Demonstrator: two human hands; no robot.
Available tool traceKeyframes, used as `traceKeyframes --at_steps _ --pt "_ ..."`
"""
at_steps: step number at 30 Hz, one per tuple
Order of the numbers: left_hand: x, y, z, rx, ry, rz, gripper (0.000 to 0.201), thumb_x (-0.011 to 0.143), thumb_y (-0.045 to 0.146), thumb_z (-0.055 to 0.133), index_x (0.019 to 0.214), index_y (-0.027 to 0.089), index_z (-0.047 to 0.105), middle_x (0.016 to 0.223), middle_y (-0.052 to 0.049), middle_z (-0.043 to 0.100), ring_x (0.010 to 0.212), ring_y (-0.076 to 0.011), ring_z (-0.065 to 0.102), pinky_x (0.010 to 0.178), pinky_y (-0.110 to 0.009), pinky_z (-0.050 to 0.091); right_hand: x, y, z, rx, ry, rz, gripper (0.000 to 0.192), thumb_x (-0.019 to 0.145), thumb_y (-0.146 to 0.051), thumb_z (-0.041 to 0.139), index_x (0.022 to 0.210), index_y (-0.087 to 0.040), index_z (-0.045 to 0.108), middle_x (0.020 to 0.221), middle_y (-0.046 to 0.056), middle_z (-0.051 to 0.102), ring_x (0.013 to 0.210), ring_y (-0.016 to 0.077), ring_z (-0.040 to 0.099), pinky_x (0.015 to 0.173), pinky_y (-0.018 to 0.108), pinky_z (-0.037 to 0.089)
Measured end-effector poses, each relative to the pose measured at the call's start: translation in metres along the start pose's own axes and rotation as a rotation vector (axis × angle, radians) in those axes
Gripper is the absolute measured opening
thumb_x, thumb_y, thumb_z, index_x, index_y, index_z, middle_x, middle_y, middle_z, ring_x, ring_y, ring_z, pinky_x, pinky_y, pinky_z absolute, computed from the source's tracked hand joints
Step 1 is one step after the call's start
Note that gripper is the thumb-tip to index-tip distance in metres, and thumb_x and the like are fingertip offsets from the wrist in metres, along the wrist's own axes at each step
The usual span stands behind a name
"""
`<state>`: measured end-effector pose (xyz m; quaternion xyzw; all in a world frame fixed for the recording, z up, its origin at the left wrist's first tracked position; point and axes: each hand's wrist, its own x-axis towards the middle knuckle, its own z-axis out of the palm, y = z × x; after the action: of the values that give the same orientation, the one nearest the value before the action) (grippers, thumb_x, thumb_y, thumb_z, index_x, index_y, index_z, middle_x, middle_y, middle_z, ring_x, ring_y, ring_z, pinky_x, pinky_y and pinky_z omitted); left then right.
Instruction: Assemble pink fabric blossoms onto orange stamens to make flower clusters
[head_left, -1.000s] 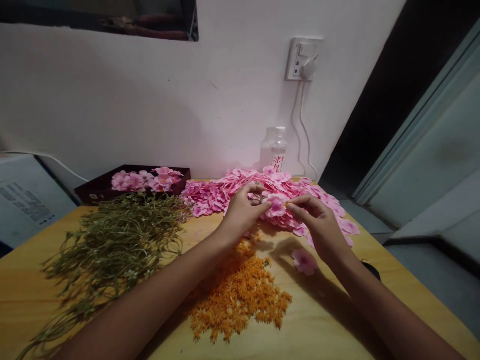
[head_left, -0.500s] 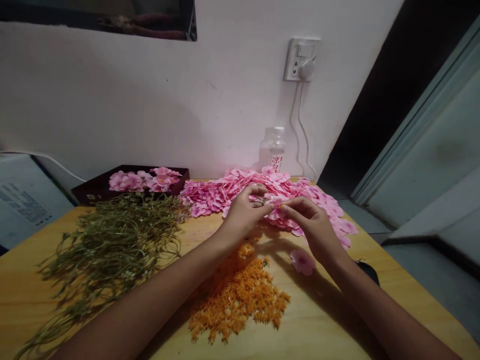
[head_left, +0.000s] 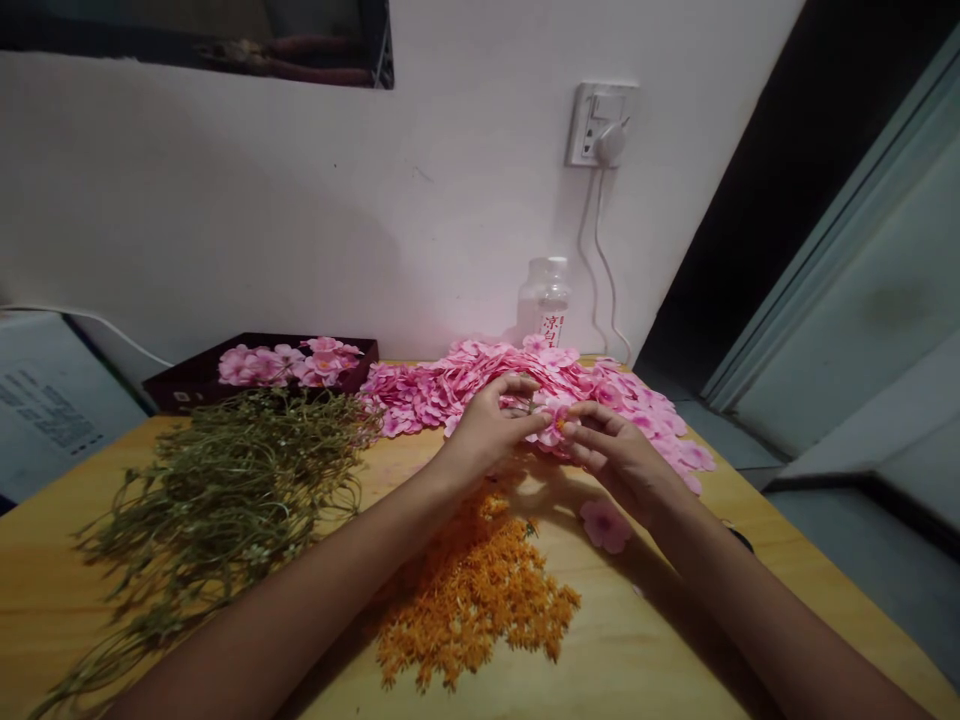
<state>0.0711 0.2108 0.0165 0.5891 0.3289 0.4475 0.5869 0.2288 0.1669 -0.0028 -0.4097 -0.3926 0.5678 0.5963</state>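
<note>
The bottle (head_left: 545, 296) at twelve o'clock on the counter (head_left: 645, 640) bears a white label with red Chinese characters, too small to read. Print on the grey box (head_left: 45, 400) at nine o'clock is illegible.

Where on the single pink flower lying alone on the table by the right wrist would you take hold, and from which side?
The loose pink flower lies flat on the wooden table, apart from the pink petal pile. Pinch its thin outer edge, probably coming from above on the near side, where bare wood shows. The right hand is closest. A flat, soft shape leaves only the rim to pinch.
</note>
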Motion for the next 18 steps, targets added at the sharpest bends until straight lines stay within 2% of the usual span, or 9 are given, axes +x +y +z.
traceKeyframes --at_steps 8,13,18 --pt "0.0002 -0.0017 0.0005 -0.009 -0.028 -0.016 0.034 0.068 0.014 0.071 0.098 0.015 0.055 0.089 -0.005 0.06 0.073 -0.0119 0.06 0.068 -0.028 0.051 -0.0013 -0.0007 -0.0001 -0.022 -0.033 0.015 0.035 0.057 -0.018 0.082 0.086 -0.023 0.062 0.081 -0.003 0.064 0.072 0.0121 0.065 0.074 0.027 0.052" --pt "0.0023 -0.0035 -0.0011 0.01 -0.055 0.002 0.034 0.066 0.016 0.072 0.096 0.015 0.056 0.099 -0.006 0.059 0.076 -0.0118 0.059 0.069 -0.027 0.05 -0.0017 -0.0007 -0.0004 -0.006 -0.079 0.018 0.036 0.059 -0.016 0.081 0.087 -0.024 0.06 0.079 -0.004 0.066 0.072 0.0119 0.066 0.074 0.026 0.051" --pt "0.004 -0.0049 -0.0036 0.007 -0.055 -0.003 0.035 0.065 0.018 0.073 0.095 0.014 0.056 0.105 -0.008 0.058 0.08 -0.0115 0.058 0.073 -0.026 0.048 -0.002 -0.001 -0.0016 -0.073 -0.058 -0.047 0.032 0.06 -0.021 0.081 0.084 -0.023 0.06 0.076 -0.005 0.065 0.069 0.0117 0.063 0.071 0.027 0.05"
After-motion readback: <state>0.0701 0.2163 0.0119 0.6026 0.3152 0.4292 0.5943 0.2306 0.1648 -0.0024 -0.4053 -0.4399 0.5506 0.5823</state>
